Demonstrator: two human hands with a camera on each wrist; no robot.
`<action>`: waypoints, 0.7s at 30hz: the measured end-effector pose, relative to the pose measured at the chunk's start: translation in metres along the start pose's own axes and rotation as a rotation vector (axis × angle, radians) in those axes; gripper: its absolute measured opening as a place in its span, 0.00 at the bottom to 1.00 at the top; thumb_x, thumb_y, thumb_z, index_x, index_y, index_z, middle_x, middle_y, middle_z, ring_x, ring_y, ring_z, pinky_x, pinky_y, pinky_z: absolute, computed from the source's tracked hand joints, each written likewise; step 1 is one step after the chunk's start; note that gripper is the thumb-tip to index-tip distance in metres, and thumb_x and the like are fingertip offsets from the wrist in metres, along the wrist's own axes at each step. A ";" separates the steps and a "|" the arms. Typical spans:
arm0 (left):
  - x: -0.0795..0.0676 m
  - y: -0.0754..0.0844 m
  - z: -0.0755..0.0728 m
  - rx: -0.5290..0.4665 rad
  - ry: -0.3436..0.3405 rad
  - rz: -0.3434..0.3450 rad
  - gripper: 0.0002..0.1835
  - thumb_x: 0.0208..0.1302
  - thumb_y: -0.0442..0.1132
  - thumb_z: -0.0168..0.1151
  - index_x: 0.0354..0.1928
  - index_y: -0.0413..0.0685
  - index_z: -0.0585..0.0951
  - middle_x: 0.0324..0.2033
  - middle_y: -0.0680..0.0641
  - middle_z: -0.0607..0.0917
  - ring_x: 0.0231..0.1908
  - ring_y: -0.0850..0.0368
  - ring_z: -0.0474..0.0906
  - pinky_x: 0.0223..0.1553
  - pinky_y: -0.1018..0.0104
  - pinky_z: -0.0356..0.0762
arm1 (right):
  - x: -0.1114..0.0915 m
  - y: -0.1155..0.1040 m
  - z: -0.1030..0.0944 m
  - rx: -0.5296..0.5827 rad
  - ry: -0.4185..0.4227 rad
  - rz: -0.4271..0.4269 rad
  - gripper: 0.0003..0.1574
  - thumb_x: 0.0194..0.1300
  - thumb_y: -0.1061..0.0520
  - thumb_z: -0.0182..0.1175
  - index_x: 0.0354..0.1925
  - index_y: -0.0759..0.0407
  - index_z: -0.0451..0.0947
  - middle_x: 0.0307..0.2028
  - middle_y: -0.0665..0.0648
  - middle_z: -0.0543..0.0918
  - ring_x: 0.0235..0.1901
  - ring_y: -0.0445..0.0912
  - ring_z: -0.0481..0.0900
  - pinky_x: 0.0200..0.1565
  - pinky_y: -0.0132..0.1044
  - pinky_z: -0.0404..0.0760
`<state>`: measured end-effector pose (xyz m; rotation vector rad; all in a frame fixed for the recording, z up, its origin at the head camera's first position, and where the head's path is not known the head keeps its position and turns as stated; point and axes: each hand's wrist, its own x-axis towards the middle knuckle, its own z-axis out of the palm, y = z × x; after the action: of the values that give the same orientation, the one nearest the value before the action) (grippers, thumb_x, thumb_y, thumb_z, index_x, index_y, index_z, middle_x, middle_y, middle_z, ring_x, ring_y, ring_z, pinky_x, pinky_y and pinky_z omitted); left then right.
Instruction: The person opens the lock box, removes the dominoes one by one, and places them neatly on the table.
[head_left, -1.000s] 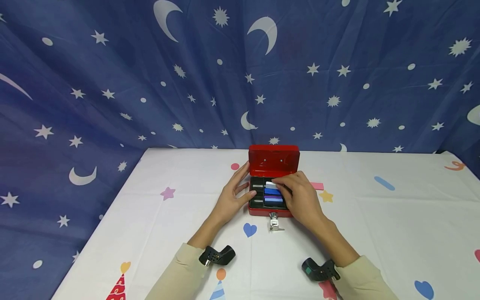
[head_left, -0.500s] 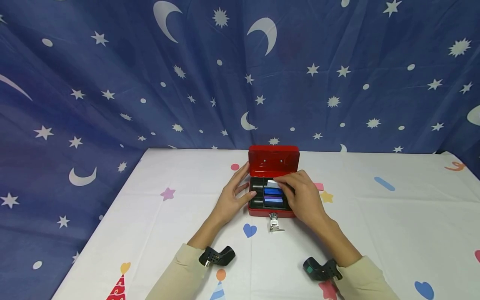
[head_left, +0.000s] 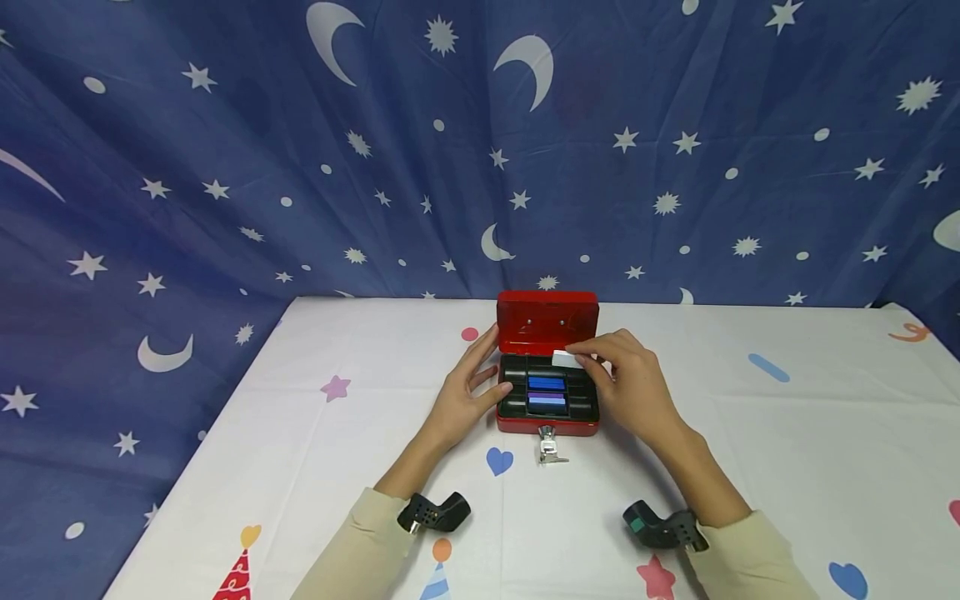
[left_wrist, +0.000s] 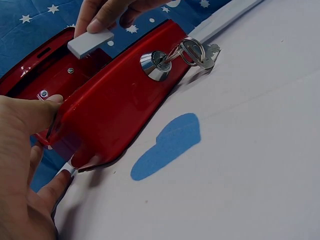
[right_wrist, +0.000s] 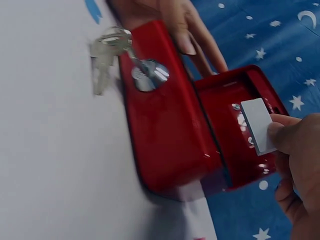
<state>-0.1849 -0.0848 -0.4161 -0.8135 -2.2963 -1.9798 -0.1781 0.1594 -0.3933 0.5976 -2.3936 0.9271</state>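
Note:
A red cash box (head_left: 551, 427) stands on the table with its lid (head_left: 547, 321) raised and a black compartment tray (head_left: 517, 408) inside. My right hand (head_left: 637, 383) pinches a small white rectangular block (right_wrist: 257, 125) between thumb and fingers, above the tray's back right part. My left hand (head_left: 457, 404) rests against the box's left side, fingers straight, its thumb (left_wrist: 42, 110) on the rim near the front corner. A blue block (head_left: 546, 383) and a stack of purple and light-blue pieces (head_left: 546, 402) lie in middle compartments. Keys (left_wrist: 205, 55) hang from the front lock (left_wrist: 156, 66).
The white tablecloth (head_left: 360, 467) carries printed shapes, among them a blue heart (head_left: 499, 461) and a purple star (head_left: 335, 387). A dark blue curtain (head_left: 420, 208) with moons and stars stands behind the table.
My right hand has lifted the white block out of the tray's back middle compartment and moved it right. The left hand has stayed in place at the box.

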 end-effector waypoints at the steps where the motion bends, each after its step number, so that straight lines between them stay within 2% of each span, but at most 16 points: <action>1: 0.000 0.000 0.000 0.000 0.000 -0.001 0.40 0.62 0.28 0.61 0.73 0.43 0.55 0.72 0.45 0.55 0.68 0.46 0.57 0.62 0.45 0.64 | 0.000 0.001 -0.002 -0.002 -0.001 0.001 0.15 0.56 0.69 0.67 0.41 0.57 0.86 0.34 0.53 0.85 0.31 0.47 0.72 0.25 0.34 0.72; 11: 0.000 0.000 0.001 0.009 0.001 0.004 0.40 0.61 0.26 0.61 0.73 0.41 0.55 0.72 0.43 0.55 0.68 0.44 0.57 0.61 0.44 0.64 | 0.001 0.010 -0.025 -0.043 -0.011 0.042 0.15 0.57 0.69 0.66 0.41 0.56 0.86 0.31 0.52 0.84 0.27 0.42 0.68 0.24 0.33 0.69; 21: 0.000 0.000 0.000 0.004 0.006 -0.011 0.40 0.61 0.27 0.62 0.74 0.45 0.56 0.72 0.45 0.56 0.68 0.45 0.57 0.61 0.45 0.64 | 0.001 0.020 -0.047 -0.058 -0.013 0.126 0.15 0.59 0.69 0.64 0.43 0.56 0.86 0.34 0.54 0.84 0.29 0.43 0.69 0.27 0.32 0.69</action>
<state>-0.1848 -0.0844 -0.4164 -0.7948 -2.3059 -1.9786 -0.1762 0.2058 -0.3724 0.4371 -2.4845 0.9048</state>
